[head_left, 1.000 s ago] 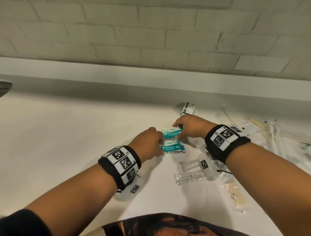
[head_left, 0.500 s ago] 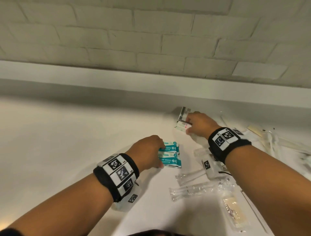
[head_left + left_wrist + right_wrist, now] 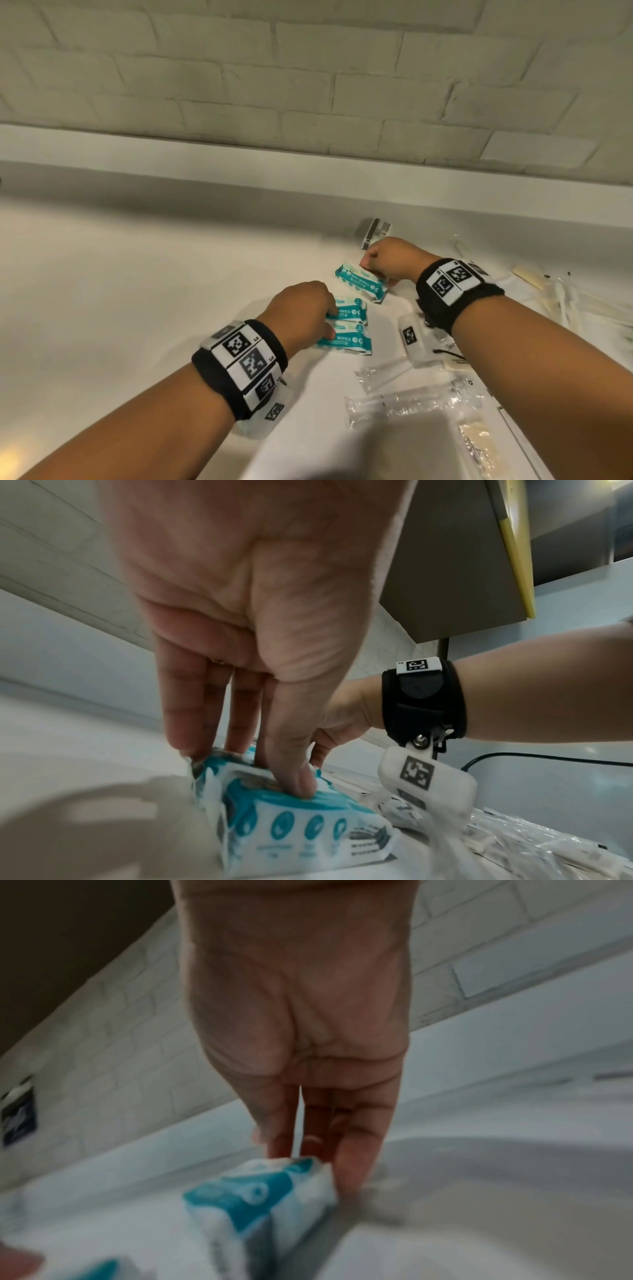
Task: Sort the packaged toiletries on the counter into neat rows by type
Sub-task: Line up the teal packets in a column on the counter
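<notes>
Two teal-and-white wipe packets [image 3: 349, 337] lie side by side on the white counter [image 3: 137, 308]. My left hand [image 3: 325, 322] presses on their left ends with straight fingers [image 3: 294, 775]. A third wipe packet [image 3: 359, 286] sits just behind them, tilted. My right hand [image 3: 370, 270] pinches its far right end; the right wrist view shows that packet [image 3: 253, 1194] blurred at the fingertips [image 3: 356, 1164]. Part of its end is hidden by the hand.
A small white box [image 3: 375, 233] stands near the back ledge behind my right hand. Clear plastic sachets [image 3: 404, 397] lie at front right, with a cream bar packet [image 3: 478, 445]. A pile of wrapped sticks [image 3: 561, 301] fills the far right. The brick wall rises behind the ledge.
My right hand left the two packets, reached back near the white box, and has come forward holding a third wipe packet. My left hand has stayed on the two packets.
</notes>
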